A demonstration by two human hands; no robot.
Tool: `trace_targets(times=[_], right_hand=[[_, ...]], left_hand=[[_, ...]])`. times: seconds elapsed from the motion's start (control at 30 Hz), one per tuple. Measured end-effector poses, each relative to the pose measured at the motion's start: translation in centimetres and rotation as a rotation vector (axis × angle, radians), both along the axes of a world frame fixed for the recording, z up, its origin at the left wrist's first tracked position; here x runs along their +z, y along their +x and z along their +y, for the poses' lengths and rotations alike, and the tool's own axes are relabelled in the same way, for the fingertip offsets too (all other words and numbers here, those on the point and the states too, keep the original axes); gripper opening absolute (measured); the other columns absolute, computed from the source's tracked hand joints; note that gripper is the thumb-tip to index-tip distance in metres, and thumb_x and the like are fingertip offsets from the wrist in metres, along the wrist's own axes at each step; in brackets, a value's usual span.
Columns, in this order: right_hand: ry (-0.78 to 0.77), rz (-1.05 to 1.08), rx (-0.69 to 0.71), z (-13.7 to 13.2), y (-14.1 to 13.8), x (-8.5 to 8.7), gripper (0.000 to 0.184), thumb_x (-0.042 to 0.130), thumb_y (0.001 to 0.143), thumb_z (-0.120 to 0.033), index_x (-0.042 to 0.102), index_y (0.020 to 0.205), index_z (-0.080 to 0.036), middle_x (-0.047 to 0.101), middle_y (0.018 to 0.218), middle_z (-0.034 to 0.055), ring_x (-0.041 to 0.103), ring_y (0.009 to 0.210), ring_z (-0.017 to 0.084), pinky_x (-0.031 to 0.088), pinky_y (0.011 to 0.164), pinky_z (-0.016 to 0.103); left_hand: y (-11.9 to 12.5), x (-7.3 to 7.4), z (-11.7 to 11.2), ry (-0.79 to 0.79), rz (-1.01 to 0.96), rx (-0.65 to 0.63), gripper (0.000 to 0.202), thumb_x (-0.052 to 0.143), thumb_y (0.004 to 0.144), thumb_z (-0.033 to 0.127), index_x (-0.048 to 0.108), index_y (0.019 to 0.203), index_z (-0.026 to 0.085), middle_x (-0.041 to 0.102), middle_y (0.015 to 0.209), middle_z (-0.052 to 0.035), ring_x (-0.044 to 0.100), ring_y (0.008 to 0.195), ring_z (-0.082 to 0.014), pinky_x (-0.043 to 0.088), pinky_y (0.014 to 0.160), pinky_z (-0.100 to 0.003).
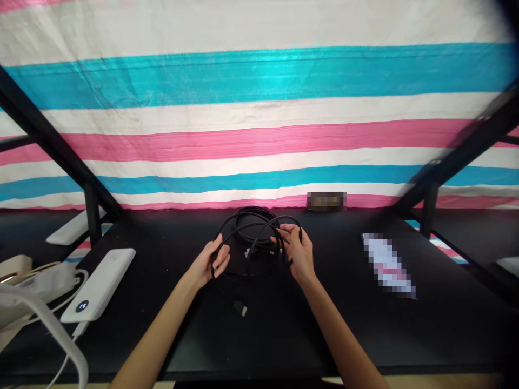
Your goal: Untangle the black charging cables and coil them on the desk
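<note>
Loops of a black cable (233, 231) stretch between my two hands above the dark table. My left hand (207, 262) is closed round the cable's left side, thumb and fingers pinching it. On the other side my right hand (298, 251) grips the loops between thumb and fingers. Below my left hand a loose end with a USB-type plug (240, 308) hangs down or lies on the table; I cannot tell which. Behind the hands a coil of black cable (253, 212) rests on the table; whether it joins the held cable is unclear. Small pale connectors (248, 252) show between the hands.
To the left lies a white power bank (101, 283) with a lit display and a plugged-in white cable. White chargers (48, 283) and a white curved tube (48, 319) are at the far left. A blurred pale packet (387, 265) lies right. Black frame bars (450, 154) slope on both sides.
</note>
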State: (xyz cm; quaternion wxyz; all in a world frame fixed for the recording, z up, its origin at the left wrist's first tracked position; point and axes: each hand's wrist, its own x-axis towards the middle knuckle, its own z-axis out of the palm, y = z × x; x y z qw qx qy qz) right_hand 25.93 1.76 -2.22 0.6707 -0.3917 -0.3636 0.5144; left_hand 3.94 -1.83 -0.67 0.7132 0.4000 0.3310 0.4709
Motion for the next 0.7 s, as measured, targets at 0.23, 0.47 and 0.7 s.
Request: trace_targets(times=[0.23, 0.47, 0.7], right_hand=[[-0.069, 0.007, 0.112, 0.0, 0.2, -0.1, 0.041, 0.064, 0.074, -0.059, 0.062, 0.085, -0.020, 0.067, 0.084, 0.0030, 0.069, 0.079, 0.019, 0.060, 0.067, 0.031], [-0.041, 0.065, 0.035, 0.1, 0.3, -0.3, 0.038, 0.067, 0.073, -0.057, 0.061, 0.079, -0.020, 0.070, 0.082, 0.0022, 0.070, 0.081, 0.017, 0.057, 0.079, 0.030], [-0.091, 0.322, -0.005, 0.5, 1.1, 1.1, 0.044, 0.083, 0.053, -0.051, 0.060, 0.074, -0.020, 0.057, 0.062, -0.0053, 0.055, 0.056, 0.007, 0.050, 0.052, 0.017]], left_hand=[[0.2, 0.1, 0.0, 0.012, 0.039, 0.020, 0.041, 0.054, 0.085, 0.053, 0.058, 0.069, 0.015, 0.032, 0.035, 0.0087, 0.033, 0.025, -0.0045, 0.018, 0.033, -0.018], [0.4, 0.5, 0.3, 0.068, 0.096, 0.151, 0.040, 0.051, 0.087, 0.051, 0.063, 0.098, 0.014, 0.048, 0.047, 0.0060, 0.055, 0.040, -0.0103, 0.040, 0.042, -0.019], [-0.1, 0.9, 0.3, 0.240, 0.086, 0.317, 0.033, 0.061, 0.082, 0.044, 0.071, 0.084, 0.013, 0.062, 0.107, -0.0096, 0.068, 0.083, -0.0183, 0.053, 0.061, -0.022]])
